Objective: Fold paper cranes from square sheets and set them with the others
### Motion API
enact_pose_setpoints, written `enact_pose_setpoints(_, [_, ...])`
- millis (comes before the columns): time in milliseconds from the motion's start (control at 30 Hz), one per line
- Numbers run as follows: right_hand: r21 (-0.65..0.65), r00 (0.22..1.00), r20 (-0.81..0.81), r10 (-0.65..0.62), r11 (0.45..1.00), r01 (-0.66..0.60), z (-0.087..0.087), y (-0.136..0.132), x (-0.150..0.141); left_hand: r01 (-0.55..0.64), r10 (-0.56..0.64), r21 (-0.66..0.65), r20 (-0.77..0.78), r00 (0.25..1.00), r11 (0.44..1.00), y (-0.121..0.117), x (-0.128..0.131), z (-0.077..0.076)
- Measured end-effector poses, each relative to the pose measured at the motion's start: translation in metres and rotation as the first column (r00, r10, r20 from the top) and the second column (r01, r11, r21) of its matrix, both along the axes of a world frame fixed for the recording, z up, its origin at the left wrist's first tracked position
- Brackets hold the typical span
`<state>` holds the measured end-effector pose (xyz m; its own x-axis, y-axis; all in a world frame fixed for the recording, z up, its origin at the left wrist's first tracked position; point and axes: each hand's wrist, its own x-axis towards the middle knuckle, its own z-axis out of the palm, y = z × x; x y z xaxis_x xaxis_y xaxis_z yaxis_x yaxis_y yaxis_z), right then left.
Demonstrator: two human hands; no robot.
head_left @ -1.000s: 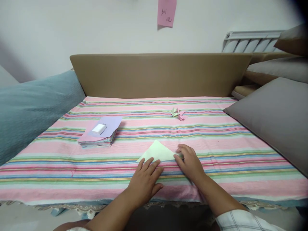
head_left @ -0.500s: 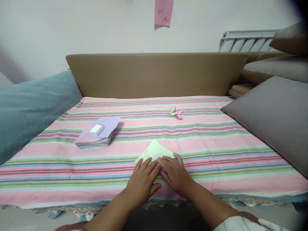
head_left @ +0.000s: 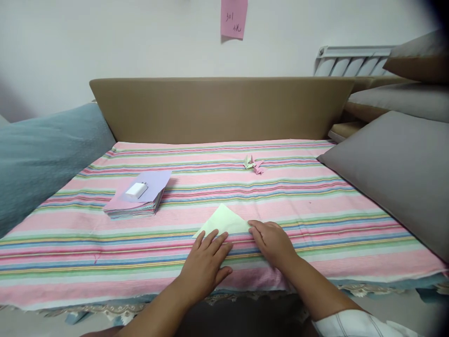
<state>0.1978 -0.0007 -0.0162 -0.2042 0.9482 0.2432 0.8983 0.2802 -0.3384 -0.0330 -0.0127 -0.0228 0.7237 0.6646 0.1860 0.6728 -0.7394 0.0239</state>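
A light green sheet of paper (head_left: 222,220), folded into a triangle, lies on the striped cloth with its point facing away from me. My left hand (head_left: 206,262) rests flat and open, its spread fingertips on the lower edge of the paper. At the paper's right corner is my right hand (head_left: 275,243), fingers curled together, with the index finger and thumb closed on that corner. Part of the paper's lower edge is hidden under my left fingers.
A stack of coloured paper (head_left: 135,208) sits to the left with a white charger plug (head_left: 136,190) on top. Farther back lie two small folded paper figures, one green (head_left: 248,162) and one pink (head_left: 258,167). Grey cushions (head_left: 393,173) stand at the right.
My right hand has slid right, from beside my left fingers to the paper's right corner, and its fingers have drawn together. My left hand stays on the paper. The view has shifted slightly.
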Motion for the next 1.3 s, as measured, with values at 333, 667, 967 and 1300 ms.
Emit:
enact_pose_setpoints(333, [-0.216, 0.948, -0.227, -0.225, 0.96, 0.177, 0.002, 0.009, 0.03, 0.006, -0.006, 0.025, -0.019, 1.0, 1.0, 0.001, -0.001, -0.001])
enact_pose_setpoints(667, [-0.145, 0.934, -0.33, -0.134, 0.985, 0.09, -0.009, 0.018, 0.017, 0.01, -0.011, 0.034, 0.01, 1.0, 0.999, 0.001, -0.001, -0.001])
enact_pose_setpoints(967, [-0.099, 0.972, -0.145, -0.187, 0.98, 0.174, -0.013, 0.022, 0.009, -0.006, 0.005, 0.038, 0.004, 1.0, 0.999, -0.001, -0.001, 0.0])
enact_pose_setpoints(1300, [0.264, 0.963, 0.023, 0.27, 0.927, -0.266, -0.012, -0.005, -0.03, -0.014, 0.016, 0.052, -0.036, 0.999, 0.999, -0.001, 0.0, -0.001])
